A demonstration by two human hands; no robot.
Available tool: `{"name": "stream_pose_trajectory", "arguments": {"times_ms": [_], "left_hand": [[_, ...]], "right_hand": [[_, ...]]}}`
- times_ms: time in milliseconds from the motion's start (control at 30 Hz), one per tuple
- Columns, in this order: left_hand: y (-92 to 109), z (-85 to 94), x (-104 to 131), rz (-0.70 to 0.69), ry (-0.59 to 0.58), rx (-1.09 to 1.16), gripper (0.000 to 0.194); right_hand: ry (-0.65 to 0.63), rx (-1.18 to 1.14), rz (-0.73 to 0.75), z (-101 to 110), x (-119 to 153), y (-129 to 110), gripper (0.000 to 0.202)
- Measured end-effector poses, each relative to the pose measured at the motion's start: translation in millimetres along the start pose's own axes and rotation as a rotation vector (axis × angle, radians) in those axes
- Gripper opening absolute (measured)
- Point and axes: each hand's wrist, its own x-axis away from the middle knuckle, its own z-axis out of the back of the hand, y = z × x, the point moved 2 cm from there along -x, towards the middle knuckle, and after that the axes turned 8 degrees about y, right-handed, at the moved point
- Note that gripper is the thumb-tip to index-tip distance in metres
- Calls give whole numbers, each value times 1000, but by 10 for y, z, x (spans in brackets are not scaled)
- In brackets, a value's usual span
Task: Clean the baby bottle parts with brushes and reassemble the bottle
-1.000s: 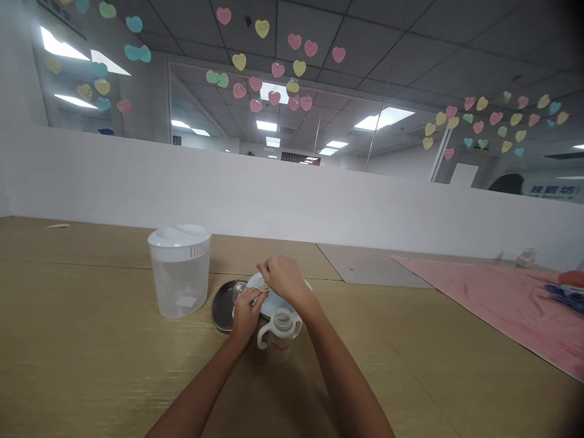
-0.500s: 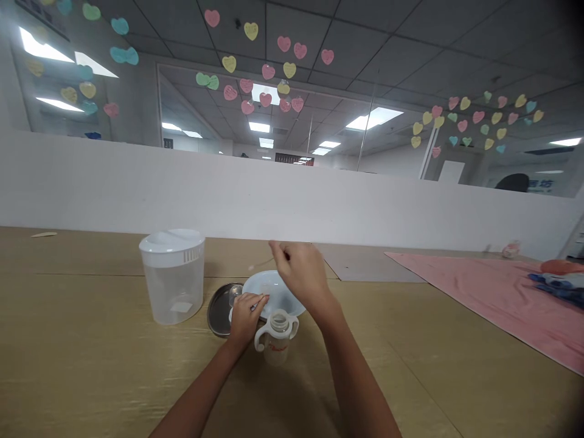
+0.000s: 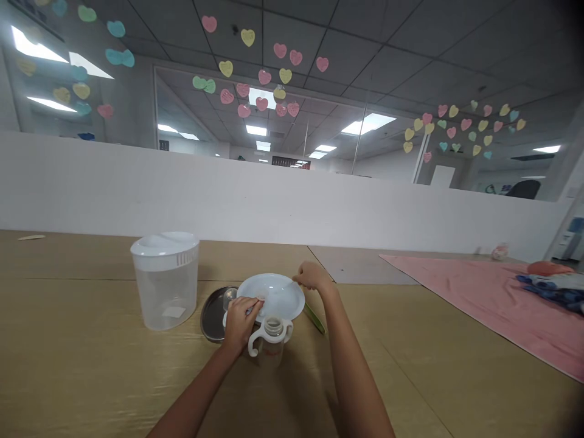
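Over the near left rim of a pale white-blue bowl, my left hand pinches something small and whitish; its kind is unclear. My right hand is closed at the bowl's right rim, on a thin, pale stick-like thing that points left over the bowl and is hard to make out. An uncapped clear bottle with two white handles stands upright in front of the bowl, just right of my left hand. A round metal tray lies left of the bowl, with a clear dome-shaped cap at its right side.
A tall translucent bin with a white lid stands at the left. Beneath my right forearm's left side lies a long green thing. A pink cloth covers the table's right part, with folded fabric on it. A white wall runs behind.
My right hand has come down and slightly right, from above the bowl to its right rim. The green thing is now uncovered. My left hand stays by the bowl; the view has shifted slightly.
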Motion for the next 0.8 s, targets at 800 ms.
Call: {"name": "stream_pose_trajectory", "arguments": {"times_ms": [800], "left_hand": [[-48, -48, 23, -4, -23, -62, 43]], "right_hand": [[-189, -181, 517, -452, 82, -671, 7]]}}
